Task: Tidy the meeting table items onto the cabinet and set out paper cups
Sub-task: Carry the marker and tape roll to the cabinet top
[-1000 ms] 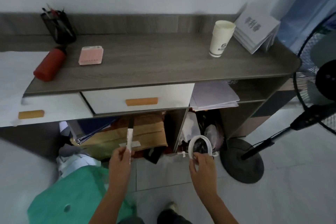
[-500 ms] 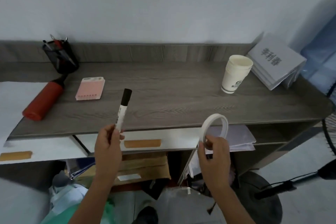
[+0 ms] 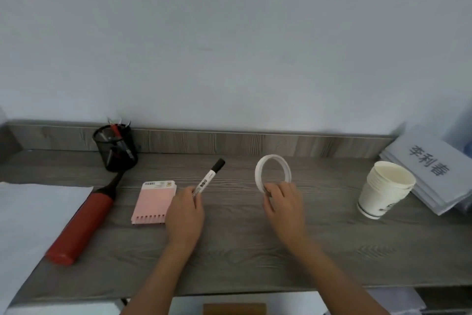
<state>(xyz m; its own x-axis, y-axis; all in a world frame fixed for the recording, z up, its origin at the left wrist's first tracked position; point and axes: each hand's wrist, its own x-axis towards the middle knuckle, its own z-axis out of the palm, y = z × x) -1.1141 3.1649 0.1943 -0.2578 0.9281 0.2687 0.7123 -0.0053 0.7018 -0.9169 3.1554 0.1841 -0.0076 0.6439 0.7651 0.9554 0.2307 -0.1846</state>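
My left hand grips a white marker with a black cap, its cap pointing up and away over the grey wooden cabinet top. My right hand pinches the lower rim of a white tape roll, held upright above the middle of the cabinet top. A stack of white paper cups stands at the right.
A black mesh pen holder stands at the back left. A red pump and a pink comb-like card lie left of my hands. White paper covers the left end. Grey name cards lean at the far right.
Both hands rose from below the drawers to over the cabinet top, carrying the marker and the tape roll. The view lifted from the floor to the cabinet top and wall.
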